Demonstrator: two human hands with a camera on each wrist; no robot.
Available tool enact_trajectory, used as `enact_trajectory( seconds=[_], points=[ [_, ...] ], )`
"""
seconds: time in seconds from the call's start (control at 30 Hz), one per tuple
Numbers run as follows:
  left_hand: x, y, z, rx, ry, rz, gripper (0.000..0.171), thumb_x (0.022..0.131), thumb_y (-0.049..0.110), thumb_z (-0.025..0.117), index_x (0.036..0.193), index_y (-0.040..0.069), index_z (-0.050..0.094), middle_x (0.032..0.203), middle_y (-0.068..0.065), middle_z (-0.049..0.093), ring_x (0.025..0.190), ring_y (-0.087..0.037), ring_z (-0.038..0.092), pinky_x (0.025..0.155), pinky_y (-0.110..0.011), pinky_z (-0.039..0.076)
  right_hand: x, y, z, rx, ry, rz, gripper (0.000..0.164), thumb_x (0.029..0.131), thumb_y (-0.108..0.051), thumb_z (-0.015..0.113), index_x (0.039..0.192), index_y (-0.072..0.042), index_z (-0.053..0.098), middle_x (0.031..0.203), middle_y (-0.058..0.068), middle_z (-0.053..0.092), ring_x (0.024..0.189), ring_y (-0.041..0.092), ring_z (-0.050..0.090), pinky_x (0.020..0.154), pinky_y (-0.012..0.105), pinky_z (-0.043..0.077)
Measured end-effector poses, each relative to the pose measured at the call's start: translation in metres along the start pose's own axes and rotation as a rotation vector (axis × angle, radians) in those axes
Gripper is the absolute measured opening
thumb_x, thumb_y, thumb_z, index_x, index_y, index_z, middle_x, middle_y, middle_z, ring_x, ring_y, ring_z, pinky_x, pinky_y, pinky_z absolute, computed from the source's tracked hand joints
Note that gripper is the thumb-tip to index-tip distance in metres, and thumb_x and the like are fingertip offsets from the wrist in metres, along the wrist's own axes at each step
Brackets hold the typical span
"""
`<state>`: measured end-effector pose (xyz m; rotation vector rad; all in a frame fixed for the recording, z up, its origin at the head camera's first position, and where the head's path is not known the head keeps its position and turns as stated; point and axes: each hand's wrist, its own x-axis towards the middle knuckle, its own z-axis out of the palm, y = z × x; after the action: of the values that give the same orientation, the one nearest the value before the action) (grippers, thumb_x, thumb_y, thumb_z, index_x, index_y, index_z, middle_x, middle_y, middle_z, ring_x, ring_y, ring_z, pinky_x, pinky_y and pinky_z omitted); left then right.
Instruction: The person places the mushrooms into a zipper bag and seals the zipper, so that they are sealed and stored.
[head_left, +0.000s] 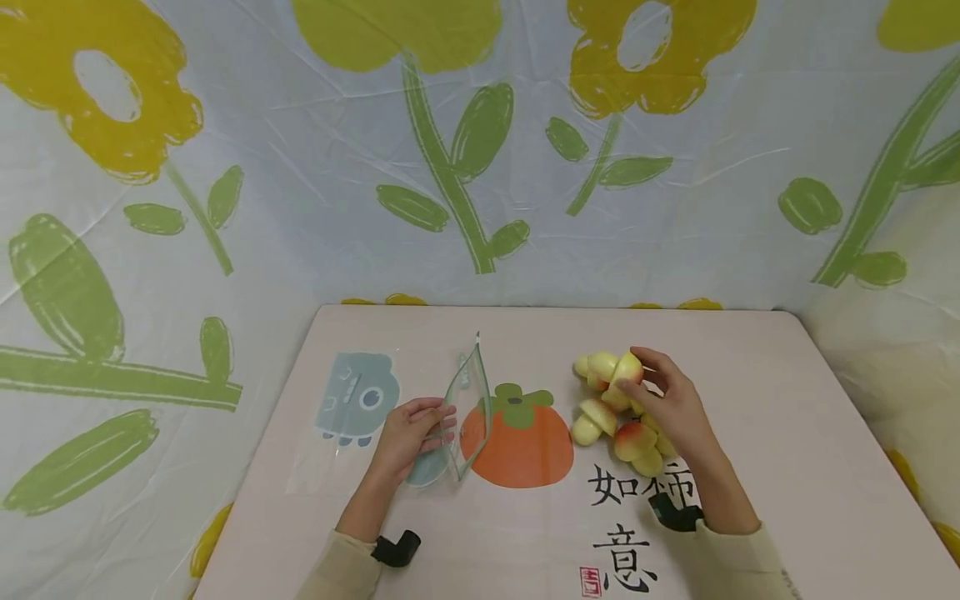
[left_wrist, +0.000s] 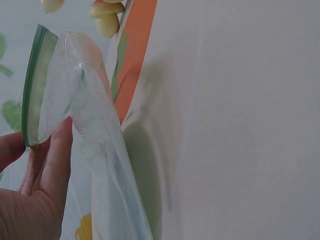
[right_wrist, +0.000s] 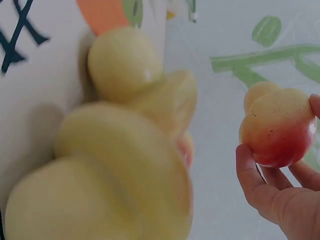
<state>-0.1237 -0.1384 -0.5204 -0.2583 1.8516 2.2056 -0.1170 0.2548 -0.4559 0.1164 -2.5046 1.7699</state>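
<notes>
My left hand (head_left: 405, 433) pinches a clear zip-lock bag (head_left: 480, 400) by its green-edged mouth, thumb on one side and fingers on the other. The bag stands raised over the left part of the table with its mouth parted; in the left wrist view its clear film (left_wrist: 95, 115) hangs down past the fingers. My right hand (head_left: 678, 412) grips a yellow toy mushroom with a red blush (right_wrist: 280, 127) between thumb and fingertips. Below and beside that hand lies a cluster of similar toy mushrooms (head_left: 637, 446), some of them partly hidden by it.
The pale table mat (head_left: 765, 400) carries a printed orange persimmon (head_left: 517, 450) and black characters (head_left: 626, 562). At the left lies a flat clear bag with a blue cartoon print (head_left: 360, 396). A flower-patterned cloth (head_left: 600, 242) hangs behind and at the sides.
</notes>
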Motion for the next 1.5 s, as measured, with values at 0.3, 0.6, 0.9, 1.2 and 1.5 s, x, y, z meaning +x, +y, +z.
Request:
enact_trajectory(
  seconds=[0.3,0.6,0.9,1.2,1.5],
  points=[
    [0.005,-0.003,0.007,0.009,-0.057,0.010,0.038,0.097,0.012,0.068,0.126,-0.008,0.057,0.117,-0.024,0.068,0.102,-0.035,0.070,0.082,-0.046,0.058,-0.007,-0.011,0.019,0.065,-0.062,0.039,0.059,0.097,-0.024,0.070,0.148,-0.009,0.044,0.143,0.011,0.047,0.122,0.017,0.052,0.081,0.023,0.054],
    [0.007,-0.004,0.013,0.004,-0.071,0.019,0.037,0.098,0.011,0.066,0.126,-0.011,0.056,0.115,-0.023,0.069,0.101,-0.034,0.070,0.080,-0.044,0.058,-0.007,-0.013,0.035,0.061,-0.096,-0.022,0.056,0.095,-0.018,0.071,0.145,-0.008,0.047,0.134,0.013,0.054,0.111,0.015,0.058,0.080,0.020,0.053],
    [0.005,-0.003,0.006,0.005,-0.050,0.015,0.036,0.097,0.011,0.066,0.125,-0.010,0.057,0.115,-0.022,0.069,0.101,-0.034,0.070,0.080,-0.045,0.058,0.003,-0.015,0.067,0.138,-0.171,-0.038,0.057,0.094,-0.015,0.073,0.144,-0.006,0.048,0.142,0.013,0.049,0.129,0.031,0.049,0.094,0.018,0.048],
    [0.003,-0.003,-0.001,-0.008,-0.026,0.015,0.033,0.097,0.010,0.066,0.123,-0.009,0.058,0.115,-0.023,0.069,0.101,-0.034,0.070,0.081,-0.047,0.058,0.016,-0.011,0.107,0.202,-0.231,-0.093,0.055,0.093,-0.011,0.073,0.142,-0.004,0.050,0.145,0.016,0.048,0.127,0.032,0.050,0.095,0.023,0.048],
    [-0.001,0.000,-0.008,-0.009,-0.009,0.024,0.034,0.097,0.009,0.065,0.124,-0.011,0.057,0.118,-0.027,0.067,0.104,-0.038,0.068,0.083,-0.049,0.057,0.029,-0.015,0.142,0.232,-0.256,-0.088,0.055,0.092,-0.009,0.074,0.141,-0.003,0.050,0.140,0.016,0.051,0.124,0.033,0.052,0.093,0.024,0.050]
  ],
)
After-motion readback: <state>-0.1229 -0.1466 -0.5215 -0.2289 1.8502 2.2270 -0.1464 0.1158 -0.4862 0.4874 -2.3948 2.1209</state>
